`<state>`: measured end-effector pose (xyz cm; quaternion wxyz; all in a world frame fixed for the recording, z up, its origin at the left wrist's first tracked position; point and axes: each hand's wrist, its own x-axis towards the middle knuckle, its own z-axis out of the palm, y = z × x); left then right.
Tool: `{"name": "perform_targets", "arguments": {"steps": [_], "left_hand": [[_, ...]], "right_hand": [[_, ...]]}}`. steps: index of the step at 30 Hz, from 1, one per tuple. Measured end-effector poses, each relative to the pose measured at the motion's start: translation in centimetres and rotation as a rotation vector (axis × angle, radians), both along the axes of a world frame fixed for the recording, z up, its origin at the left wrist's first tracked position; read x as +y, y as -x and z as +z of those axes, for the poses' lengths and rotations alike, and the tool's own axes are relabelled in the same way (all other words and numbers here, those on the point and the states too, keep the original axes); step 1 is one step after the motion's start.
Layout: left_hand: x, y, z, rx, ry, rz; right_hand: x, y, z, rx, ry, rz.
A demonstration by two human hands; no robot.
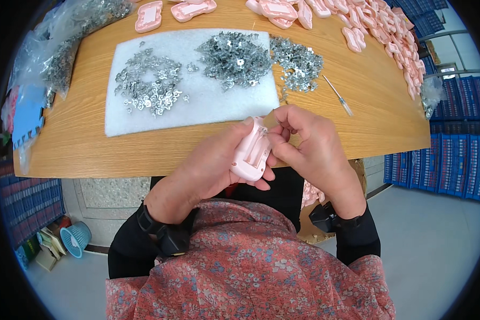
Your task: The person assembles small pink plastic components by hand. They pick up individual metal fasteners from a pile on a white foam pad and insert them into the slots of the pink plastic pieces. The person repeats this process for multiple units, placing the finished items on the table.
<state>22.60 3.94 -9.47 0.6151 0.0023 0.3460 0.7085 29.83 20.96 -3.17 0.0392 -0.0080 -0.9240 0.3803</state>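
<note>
A floral garment point(240, 266) on the person fills the foreground, below a wood-topped table point(384, 125) bearing a white mat point(197, 114) and heaps of small metal pieces point(234, 58). At the table's near edge, the left hand point(213, 154) grips a pink plastic casing point(244, 165); the right hand point(317, 141) bends its fingers at the casing's upper end, whether closed on a part cannot be told.
</note>
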Motion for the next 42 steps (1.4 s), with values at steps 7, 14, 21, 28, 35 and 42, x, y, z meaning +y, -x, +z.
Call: {"name": "perform_targets", "arguments": {"steps": [7,14,21,28,35,42], "left_hand": [[0.2,0.1,0.5,-0.016,0.054,0.018],[0.3,0.3,0.2,-0.037,0.039,0.014],[0.3,0.2,0.1,-0.026,0.026,0.001],[0.4,-0.1,-0.2,0.031,0.024,-0.012],[0.2,-0.1,-0.1,0.009,0.009,0.019],[0.1,-0.2,-0.6,0.035,-0.064,0.016]], "right_hand": [[0.6,-0.1,-0.2,-0.132,0.283,-0.119],[1.1,0.0,-1.2,-0.162,0.477,-0.151],[1.3,0.2,-1.2,-0.15,0.228,-0.1],[0.6,1.0,0.5,-0.123,-0.094,0.014],[0.8,0.4,-0.6,-0.114,0.077,-0.104],[0.8,-0.6,-2.2,-0.125,0.27,-0.164]]}}
